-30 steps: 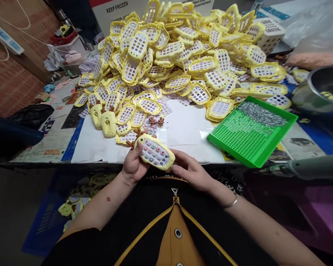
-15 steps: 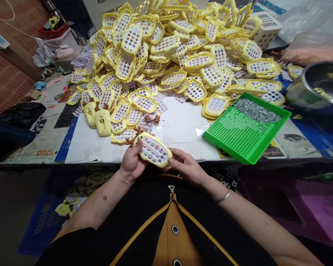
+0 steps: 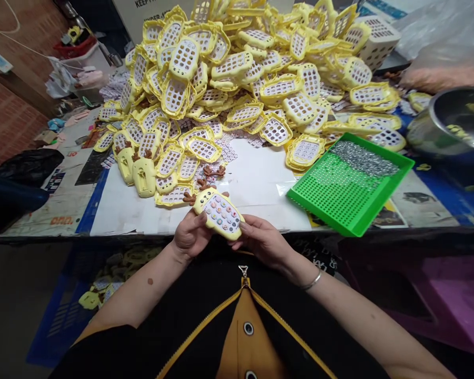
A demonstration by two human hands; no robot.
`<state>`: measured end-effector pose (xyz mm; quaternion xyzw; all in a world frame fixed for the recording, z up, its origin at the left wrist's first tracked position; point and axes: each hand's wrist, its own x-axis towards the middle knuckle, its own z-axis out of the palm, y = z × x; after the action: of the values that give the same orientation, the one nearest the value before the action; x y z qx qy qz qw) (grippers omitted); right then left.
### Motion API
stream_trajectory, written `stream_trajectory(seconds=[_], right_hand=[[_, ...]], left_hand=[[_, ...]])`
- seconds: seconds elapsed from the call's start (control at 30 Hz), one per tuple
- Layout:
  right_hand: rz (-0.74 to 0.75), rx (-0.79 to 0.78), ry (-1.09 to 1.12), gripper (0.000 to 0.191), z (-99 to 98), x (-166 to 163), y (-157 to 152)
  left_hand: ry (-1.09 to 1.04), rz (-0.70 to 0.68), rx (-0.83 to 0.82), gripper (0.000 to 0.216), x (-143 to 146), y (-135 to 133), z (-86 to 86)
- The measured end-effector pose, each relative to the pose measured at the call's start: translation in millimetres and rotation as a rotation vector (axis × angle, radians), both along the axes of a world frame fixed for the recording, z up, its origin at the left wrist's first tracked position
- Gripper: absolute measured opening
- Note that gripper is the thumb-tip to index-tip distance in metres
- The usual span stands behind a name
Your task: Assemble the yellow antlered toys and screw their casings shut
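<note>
Between my two hands, just off the table's front edge, is a yellow toy phone [image 3: 219, 213] with brown antlers and a white face of small coloured buttons turned up. My left hand [image 3: 191, 231] grips its left side, thumb on the front near the antler end. My right hand [image 3: 263, 239] closes on the lower right end, thumb at the edge and fingers underneath. A loose brown antler piece [image 3: 214, 171] lies on the white sheet beyond. Two yellow toy phones with antlers lie back side up to the left, the nearer one [image 3: 144, 178] showing an open hollow.
A big heap of yellow phone front shells [image 3: 233, 68] covers the back of the table. At right sit a green perforated tray [image 3: 319, 195] holding many small screws and a steel bowl [image 3: 438, 121]. A blue crate [image 3: 59, 310] with yellow parts stands below left.
My left thumb has slid down off the phone's upper face to its side edge, baring the toy's printed eyes. My right thumb has come onto the lower end. The phone is still held.
</note>
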<state>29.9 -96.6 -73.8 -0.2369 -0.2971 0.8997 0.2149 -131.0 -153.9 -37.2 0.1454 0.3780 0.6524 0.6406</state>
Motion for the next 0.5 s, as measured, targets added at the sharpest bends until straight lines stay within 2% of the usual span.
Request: stream_trajectory(seconds=[0.3, 0.5], right_hand=[[0.026, -0.028, 0.037, 0.036, -3.0, 5.6, 2.3], [0.036, -0.067, 0.094, 0.036, -0.6, 8.6, 4.1]], left_hand=[[0.037, -0.050, 0.018, 0.080, 3.4, 4.5, -0.8], [0.061, -0.165, 0.068, 0.080, 5.3, 7.8, -1.7]])
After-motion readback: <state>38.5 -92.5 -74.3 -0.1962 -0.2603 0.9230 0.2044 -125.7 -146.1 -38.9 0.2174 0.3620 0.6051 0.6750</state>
